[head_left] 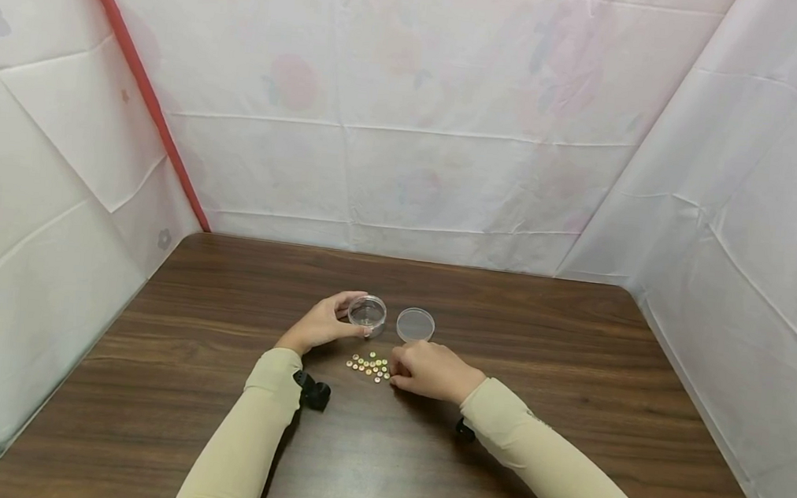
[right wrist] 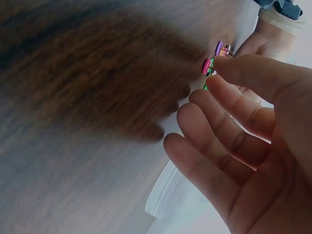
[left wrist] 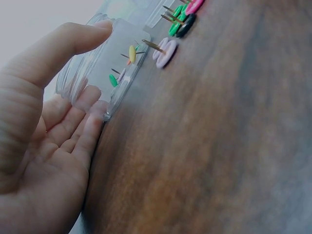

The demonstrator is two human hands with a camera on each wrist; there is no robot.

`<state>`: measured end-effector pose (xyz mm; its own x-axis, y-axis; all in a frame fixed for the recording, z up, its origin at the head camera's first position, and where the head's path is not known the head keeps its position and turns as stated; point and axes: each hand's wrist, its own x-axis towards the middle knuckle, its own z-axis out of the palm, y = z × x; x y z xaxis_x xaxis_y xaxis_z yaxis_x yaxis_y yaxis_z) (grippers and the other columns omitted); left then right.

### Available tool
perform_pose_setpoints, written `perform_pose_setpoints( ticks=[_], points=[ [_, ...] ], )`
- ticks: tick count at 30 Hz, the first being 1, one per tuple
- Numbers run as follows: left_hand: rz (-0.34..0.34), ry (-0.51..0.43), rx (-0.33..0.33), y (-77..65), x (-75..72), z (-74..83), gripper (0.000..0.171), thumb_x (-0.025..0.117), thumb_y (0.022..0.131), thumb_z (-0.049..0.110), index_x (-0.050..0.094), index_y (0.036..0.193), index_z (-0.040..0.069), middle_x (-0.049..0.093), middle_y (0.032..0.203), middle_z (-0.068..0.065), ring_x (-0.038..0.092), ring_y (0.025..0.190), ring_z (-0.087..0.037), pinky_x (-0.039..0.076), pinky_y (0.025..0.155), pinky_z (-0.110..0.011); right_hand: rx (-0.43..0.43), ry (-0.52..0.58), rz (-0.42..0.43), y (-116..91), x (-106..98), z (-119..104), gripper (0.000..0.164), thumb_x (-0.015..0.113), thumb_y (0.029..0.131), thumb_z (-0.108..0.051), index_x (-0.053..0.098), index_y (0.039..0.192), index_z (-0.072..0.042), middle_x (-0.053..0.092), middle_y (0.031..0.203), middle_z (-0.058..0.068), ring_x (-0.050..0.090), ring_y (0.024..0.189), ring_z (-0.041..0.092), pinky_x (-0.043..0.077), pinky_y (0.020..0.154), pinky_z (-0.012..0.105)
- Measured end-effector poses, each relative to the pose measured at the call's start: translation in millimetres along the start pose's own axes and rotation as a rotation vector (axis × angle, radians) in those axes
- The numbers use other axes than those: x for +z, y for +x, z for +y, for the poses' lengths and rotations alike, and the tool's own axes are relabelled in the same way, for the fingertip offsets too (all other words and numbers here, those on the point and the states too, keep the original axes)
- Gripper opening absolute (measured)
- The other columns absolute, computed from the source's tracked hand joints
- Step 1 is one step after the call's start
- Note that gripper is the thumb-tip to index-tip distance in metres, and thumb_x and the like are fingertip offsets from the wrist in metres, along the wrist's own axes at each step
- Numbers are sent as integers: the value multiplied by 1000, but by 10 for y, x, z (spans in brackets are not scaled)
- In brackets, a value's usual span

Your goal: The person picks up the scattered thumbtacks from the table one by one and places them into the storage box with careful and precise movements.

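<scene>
My left hand (head_left: 324,323) grips a round clear plastic container (left wrist: 92,63) at its side, thumb against the wall and fingers curled round the other side. Several small thumbtacks, among them a yellow thumbtack (left wrist: 132,53) and a green thumbtack (left wrist: 113,80), show through the clear wall. A loose group of thumbtacks (head_left: 370,364) lies pins up on the table in front of it. My right hand (head_left: 434,369) is at the right edge of this group. Its thumb and forefinger tips are apart, close by the pin of a pink thumbtack (right wrist: 205,66); the other fingers are loosely bent.
A round clear lid (head_left: 416,324) lies on the brown wooden table (head_left: 541,325), right of the container and just beyond my right hand. White patterned cloth (head_left: 397,106) hangs behind the table and on both sides. Each wrist bears a black camera mount (head_left: 315,394).
</scene>
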<state>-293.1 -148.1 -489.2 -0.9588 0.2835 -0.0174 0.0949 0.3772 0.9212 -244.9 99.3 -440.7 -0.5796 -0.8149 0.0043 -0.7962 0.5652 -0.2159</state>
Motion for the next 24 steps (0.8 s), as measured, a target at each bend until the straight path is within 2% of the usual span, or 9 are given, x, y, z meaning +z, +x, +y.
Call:
perform_pose_setpoints(
  ticks=[7,13,16,19,24],
  points=[
    [-18,-10,-9,-7,-8,24,79,82,68,42,46,136,24,50,133,-4,40,125,-24,34,105,-52,2,-27,14,9,32,13,12,67,86,-26,58,78,-23,51,69,-13,46,59,0,42,49,19],
    [-60,-4,-20,-130,-44,261,74,78,76,30,42,139,16,46,137,-13,36,128,-30,32,106,-54,-4,-66,26,14,61,25,12,67,85,-25,58,77,-24,51,70,-13,46,60,0,44,50,20],
    [-69,13,-18,-163,-52,328,73,76,78,29,42,140,14,46,137,-14,36,128,-30,33,106,-54,-6,-71,32,16,58,27,12,67,86,-25,59,77,-24,51,70,-13,46,60,1,44,50,21],
    [-62,-5,-9,-146,-45,298,73,77,77,28,42,139,13,46,137,-15,37,127,-31,34,105,-55,-8,-64,34,18,47,32,12,67,86,-25,59,77,-23,52,70,-13,46,60,1,44,51,21],
    [-31,-22,-2,-52,-11,103,75,80,73,32,44,138,19,49,134,-9,40,124,-27,36,104,-53,-4,-47,36,19,25,49,11,67,86,-24,60,79,-23,54,71,-14,47,59,0,45,51,21]
  ],
)
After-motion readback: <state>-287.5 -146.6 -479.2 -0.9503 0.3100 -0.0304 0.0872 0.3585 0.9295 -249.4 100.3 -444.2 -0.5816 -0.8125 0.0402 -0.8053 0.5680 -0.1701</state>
